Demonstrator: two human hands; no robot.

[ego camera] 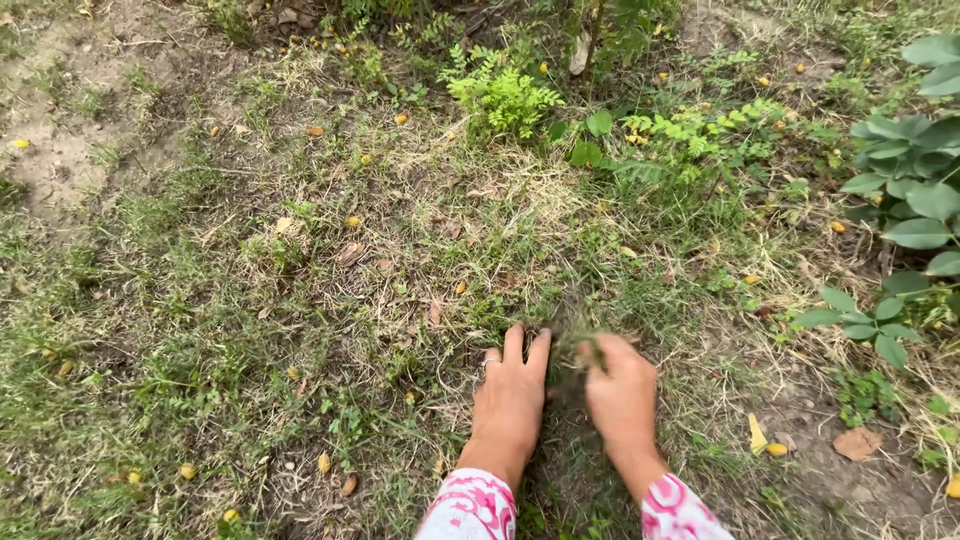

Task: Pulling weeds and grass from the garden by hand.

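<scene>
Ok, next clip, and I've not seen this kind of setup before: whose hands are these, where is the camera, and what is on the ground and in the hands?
There is no machine here. One camera sits on a person's head and looks down, so the two bare hands with pink-and-white patterned sleeves belong to the wearer. The left hand lies flat, fingers spread, on the patchy green and dry grass. The right hand is closed in a fist on a blurred tuft of green grass blades between the hands. Small yellow fallen fruits or seeds and dry brown leaves lie scattered about. A bright green ferny plant grows ahead, and a broad-leaved green shrub stands at the right edge. Bare soil shows at upper left.
</scene>
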